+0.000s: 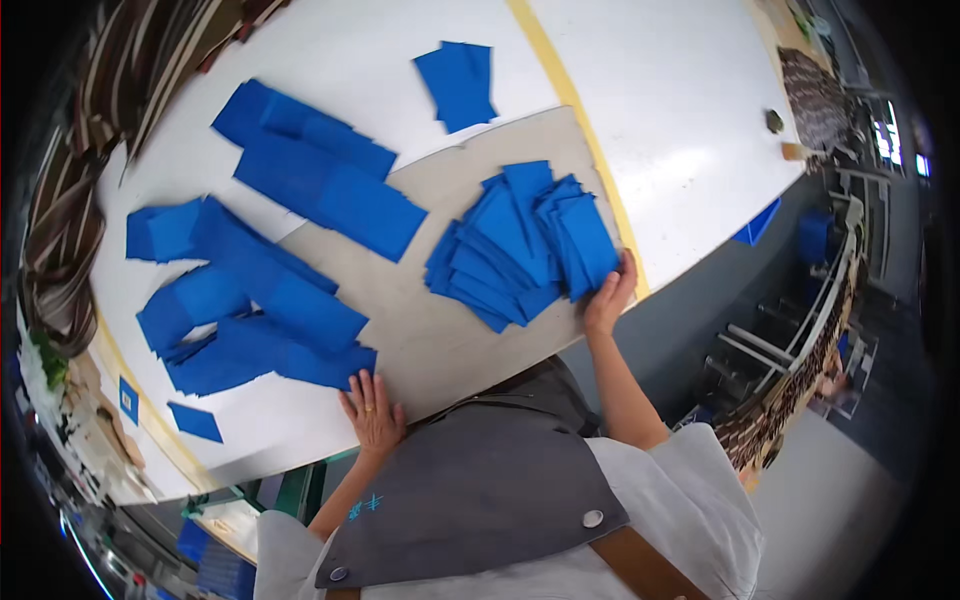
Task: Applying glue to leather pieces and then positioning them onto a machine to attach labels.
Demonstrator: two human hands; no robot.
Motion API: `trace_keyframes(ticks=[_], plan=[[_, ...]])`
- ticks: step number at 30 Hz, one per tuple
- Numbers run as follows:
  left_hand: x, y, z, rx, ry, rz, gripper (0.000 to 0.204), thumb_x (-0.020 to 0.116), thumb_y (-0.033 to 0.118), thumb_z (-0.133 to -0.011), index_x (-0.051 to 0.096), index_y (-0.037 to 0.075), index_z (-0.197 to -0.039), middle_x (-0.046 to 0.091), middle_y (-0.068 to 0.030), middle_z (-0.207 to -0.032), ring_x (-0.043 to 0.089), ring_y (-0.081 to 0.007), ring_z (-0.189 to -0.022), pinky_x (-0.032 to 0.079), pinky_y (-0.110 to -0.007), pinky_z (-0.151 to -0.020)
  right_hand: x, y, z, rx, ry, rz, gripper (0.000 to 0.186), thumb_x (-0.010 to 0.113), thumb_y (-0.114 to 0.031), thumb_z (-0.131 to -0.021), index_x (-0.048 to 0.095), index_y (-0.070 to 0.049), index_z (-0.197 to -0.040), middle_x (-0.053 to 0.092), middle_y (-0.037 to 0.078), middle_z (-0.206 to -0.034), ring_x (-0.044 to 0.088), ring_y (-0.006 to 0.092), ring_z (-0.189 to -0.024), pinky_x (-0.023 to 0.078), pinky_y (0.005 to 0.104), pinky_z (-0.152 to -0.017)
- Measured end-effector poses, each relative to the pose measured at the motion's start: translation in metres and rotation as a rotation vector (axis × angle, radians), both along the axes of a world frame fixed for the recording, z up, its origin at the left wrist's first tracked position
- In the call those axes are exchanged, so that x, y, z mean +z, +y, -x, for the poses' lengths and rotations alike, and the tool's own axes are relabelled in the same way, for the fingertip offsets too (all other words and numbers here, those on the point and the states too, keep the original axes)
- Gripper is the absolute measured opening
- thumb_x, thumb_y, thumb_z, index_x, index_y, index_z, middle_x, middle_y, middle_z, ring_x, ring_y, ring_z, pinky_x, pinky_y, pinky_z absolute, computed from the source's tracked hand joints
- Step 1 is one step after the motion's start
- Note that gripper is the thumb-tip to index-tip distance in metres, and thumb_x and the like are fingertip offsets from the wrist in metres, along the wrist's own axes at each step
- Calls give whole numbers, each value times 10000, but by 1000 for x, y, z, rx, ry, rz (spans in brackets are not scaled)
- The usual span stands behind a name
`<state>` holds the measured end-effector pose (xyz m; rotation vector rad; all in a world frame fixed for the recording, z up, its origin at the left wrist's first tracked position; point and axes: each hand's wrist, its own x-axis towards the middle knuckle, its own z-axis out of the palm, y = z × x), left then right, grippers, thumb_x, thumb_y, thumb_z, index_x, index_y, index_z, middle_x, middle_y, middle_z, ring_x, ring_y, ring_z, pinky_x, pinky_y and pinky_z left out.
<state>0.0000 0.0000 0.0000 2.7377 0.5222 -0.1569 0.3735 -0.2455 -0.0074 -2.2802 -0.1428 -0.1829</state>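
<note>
My left hand (372, 410) lies with fingers apart on the board's near edge, touching the lower edge of loosely spread blue fabric bundles (250, 280). My right hand (610, 295) grips the right corner of a fanned pile of blue pieces (510, 245) on the grey board (400, 350). Another long blue bundle (330, 200) lies at the upper left, and a small blue stack (455, 85) sits above the board. Two small blue pieces (195, 421) lie at the lower left.
The white table (690, 140) has yellow tape (540, 50) across it. Brown striped fabric (65, 250) is heaped along the left edge, with more patterned fabric (815, 90) at the upper right. Metal frames (760, 350) and blue bins (220, 570) stand beside the table.
</note>
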Motion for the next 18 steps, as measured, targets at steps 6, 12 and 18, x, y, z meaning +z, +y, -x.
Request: trace_keyframes(ticks=[6,12,18], plan=[[3,-10,-10,-10,-17,-51,819,612,288,-876,273,-77,-1526,228,-339,-1586,211,-516,-1474,144,-620,-1202,11,-44,-19,-73,134,-133,475,497,-225,-1037,424,-6,-1451,445,185,-1474,405,313,-1386,338,423,-1143],[2,-33,-122,-17,-111,-412,796,586,296,-919,237,-65,-1537,207,-306,-1604,192,-510,-1478,161,-625,-1193,48,-153,-230,-237,-5,-371,543,637,-192,-985,417,-23,-1451,438,155,-1490,425,258,-1383,432,404,-1063],[63,-129,-289,90,-15,-426,929,664,444,-910,199,-16,-1570,210,-214,-1640,187,-448,-1500,188,-630,-1180,31,-345,-503,-554,-239,-331,722,761,-275,-896,399,17,-1449,417,181,-1479,423,310,-1381,394,415,-1125]])
